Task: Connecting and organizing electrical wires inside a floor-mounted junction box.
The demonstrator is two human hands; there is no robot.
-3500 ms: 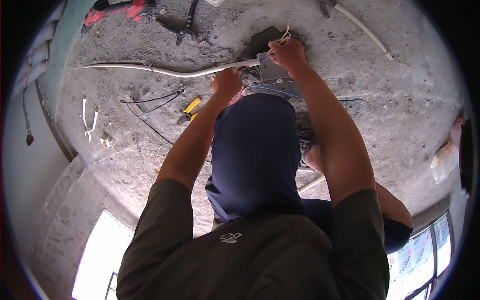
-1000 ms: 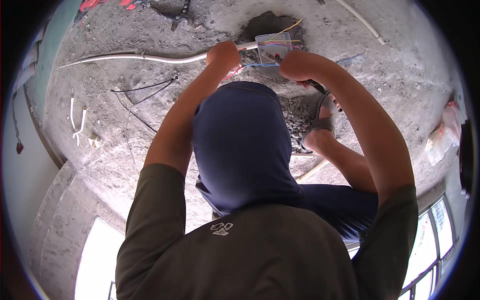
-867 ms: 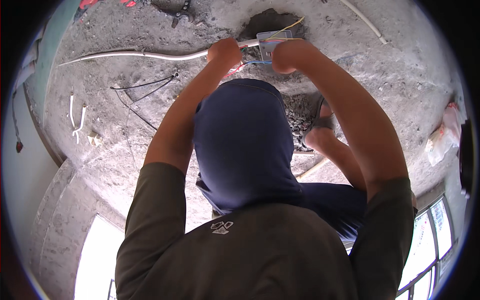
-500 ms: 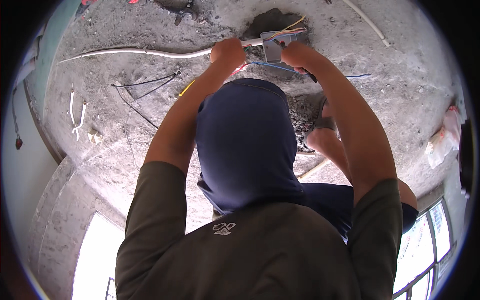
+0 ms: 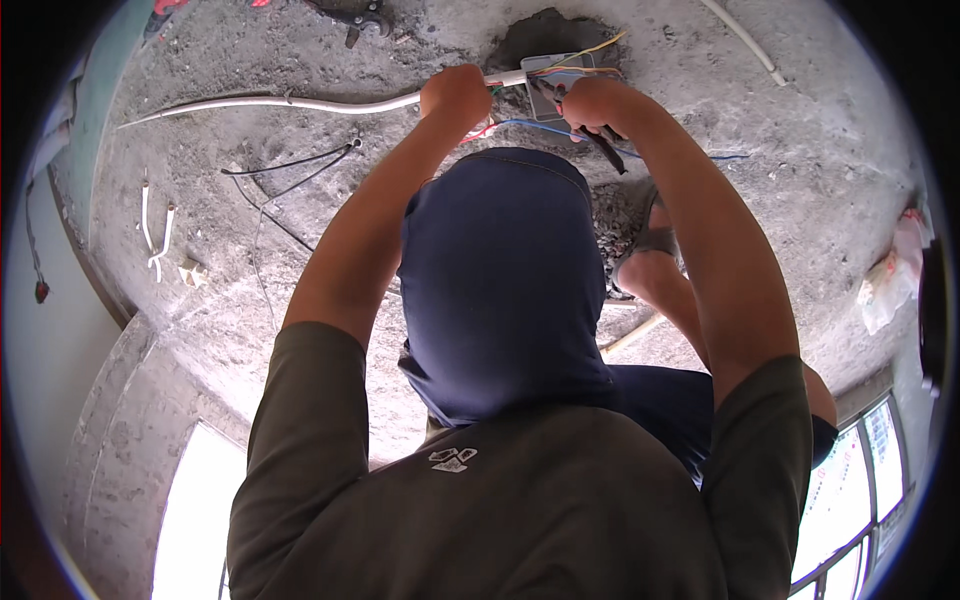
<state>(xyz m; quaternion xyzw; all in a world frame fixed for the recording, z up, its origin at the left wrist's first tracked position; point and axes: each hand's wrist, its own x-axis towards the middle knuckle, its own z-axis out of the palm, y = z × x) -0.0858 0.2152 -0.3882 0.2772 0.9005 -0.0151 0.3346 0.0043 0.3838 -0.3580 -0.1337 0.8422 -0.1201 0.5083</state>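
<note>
In the head view I'm looking down over someone's shoulders at a rough grey floor [image 5: 420,180]. The left hand [image 5: 456,92] is curled into a fist on a long white pipe [image 5: 350,107], which shows on both sides of it; the fingertips are hidden beneath the hand. That pipe's right end meets the left edge of a shallow grey box [image 5: 572,110], lying beside a dark patch [image 5: 545,38] in the floor.

Over the box, the right hand [image 5: 597,103] has its fingers wrapped about a pair of dark-handled pliers [image 5: 607,153], the handles slanting down toward the lower right. What the jaws have between them I can't tell. Yellow wires [image 5: 605,44] stretch across the box past its right side, and a blue wire [image 5: 690,154] runs below, reaching farther right.

Well off to the left lie a loop of black cable [image 5: 300,163] and some short white pipe pieces [image 5: 165,235]; near the top edge there's a dark cutting tool [image 5: 352,20]. Far right sits a whitish plastic bag [image 5: 885,285].
</note>
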